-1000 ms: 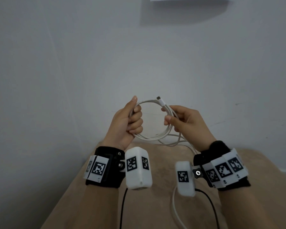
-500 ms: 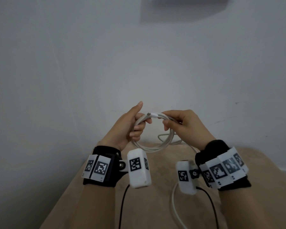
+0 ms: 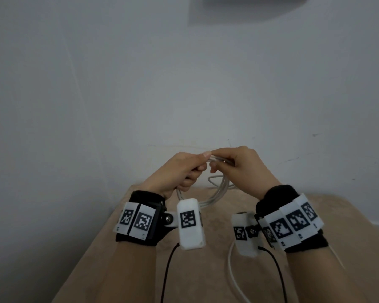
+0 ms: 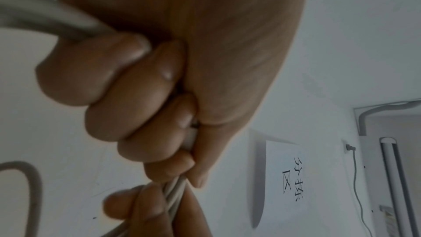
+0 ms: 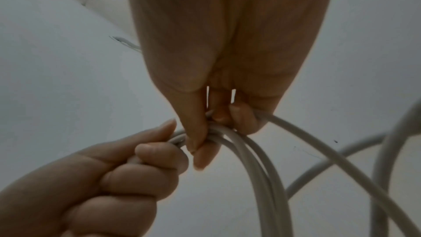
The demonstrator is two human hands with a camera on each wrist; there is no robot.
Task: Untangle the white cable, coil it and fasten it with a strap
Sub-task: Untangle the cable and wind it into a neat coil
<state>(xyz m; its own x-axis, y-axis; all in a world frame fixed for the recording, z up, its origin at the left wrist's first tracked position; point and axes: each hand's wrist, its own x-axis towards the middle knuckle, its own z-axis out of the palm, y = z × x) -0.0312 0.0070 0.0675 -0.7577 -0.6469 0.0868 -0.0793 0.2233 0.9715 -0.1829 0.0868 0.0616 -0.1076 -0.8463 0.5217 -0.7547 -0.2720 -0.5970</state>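
The white cable hangs in several loops in the air above the beige surface. My left hand is fisted round the top of the coil, its fingers curled over the strands. My right hand pinches the same bundle just beside it, thumb against fingertips. The two hands touch at the top of the coil. The loops drop from the right hand's pinch, and one loose strand crosses behind them. No strap is in view.
A beige table lies below the hands, against a white wall. Black leads and a white lead run from the wrist cameras across it. A paper sign hangs on the wall.
Both hands have come together and dropped lower. The cable's plug end, which stuck out at the top, is now tucked into the left fist, and the coil hangs below the hands.
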